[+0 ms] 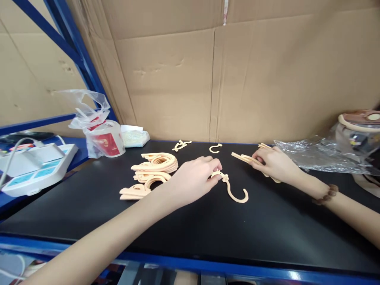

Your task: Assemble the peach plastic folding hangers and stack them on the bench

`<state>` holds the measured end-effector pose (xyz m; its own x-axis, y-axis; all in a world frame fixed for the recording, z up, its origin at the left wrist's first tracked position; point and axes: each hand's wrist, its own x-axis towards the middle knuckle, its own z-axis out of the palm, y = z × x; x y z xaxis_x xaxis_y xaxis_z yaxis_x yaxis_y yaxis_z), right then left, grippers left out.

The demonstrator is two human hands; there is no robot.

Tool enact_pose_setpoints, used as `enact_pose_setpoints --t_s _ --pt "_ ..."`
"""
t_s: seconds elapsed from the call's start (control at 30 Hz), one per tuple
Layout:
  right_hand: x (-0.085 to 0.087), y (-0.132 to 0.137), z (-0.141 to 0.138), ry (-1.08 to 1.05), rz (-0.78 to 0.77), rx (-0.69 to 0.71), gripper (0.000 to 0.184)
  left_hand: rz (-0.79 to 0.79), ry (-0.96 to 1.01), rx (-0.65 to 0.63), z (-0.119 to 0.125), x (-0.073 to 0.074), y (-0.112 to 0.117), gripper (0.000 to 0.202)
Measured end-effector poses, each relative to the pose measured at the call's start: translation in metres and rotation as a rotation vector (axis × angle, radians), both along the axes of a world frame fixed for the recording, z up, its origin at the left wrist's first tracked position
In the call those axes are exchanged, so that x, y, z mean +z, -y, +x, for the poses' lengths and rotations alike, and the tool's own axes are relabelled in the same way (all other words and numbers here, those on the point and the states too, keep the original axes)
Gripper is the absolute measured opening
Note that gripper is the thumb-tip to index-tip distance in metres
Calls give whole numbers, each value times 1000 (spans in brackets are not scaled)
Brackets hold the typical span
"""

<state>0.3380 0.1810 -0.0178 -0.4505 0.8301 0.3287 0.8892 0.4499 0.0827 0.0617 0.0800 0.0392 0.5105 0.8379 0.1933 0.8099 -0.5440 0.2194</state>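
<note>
My left hand (pixel 198 178) is closed, thumb and fingers pinching the upper end of a beige hanger hook (pixel 237 200), whose curved end points right over the black table. To the right, my right hand (pixel 274 163) is closed around flat beige hanger pieces (pixel 242 157); they stick out past the fingers on the left, and the palm hides the rest. Beside my left forearm lie stacked beige hanger arms (pixel 157 162) with round curved ends. Farther back are a loose hook (pixel 215 149) and a small cluster of beige parts (pixel 181 145).
A black mat (pixel 208 237) covers the table. At the left are a power strip (pixel 41 170), a bagged roll (pixel 107 138) and a tissue pack (pixel 135 136). Clear plastic film (pixel 311 154) and a transparent bag (pixel 360 134) lie right. Cardboard (pixel 166 79) walls the back.
</note>
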Motion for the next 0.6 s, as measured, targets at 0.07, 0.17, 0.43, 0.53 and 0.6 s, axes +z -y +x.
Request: enact_pose_setpoints --t_s 0.07,0.17,0.43,0.53,0.6 --pt "2 5 -9 -12 -12 33 33 40 -72 -20 10 -10 -16 17" --pt "4 13 -20 -29 -53 76 34 49 -90 -67 18 -24 -37 16" --pt "-4 28 -33 -266 -264 85 37 -18 72 -112 14 -46 -54 20" --pt "-8 28 -28 -366 -313 94 40 -1 100 -28 5 -48 -55 22" --pt "-8 29 -24 -408 -348 99 39 -5 111 50 0 -49 -56 23"
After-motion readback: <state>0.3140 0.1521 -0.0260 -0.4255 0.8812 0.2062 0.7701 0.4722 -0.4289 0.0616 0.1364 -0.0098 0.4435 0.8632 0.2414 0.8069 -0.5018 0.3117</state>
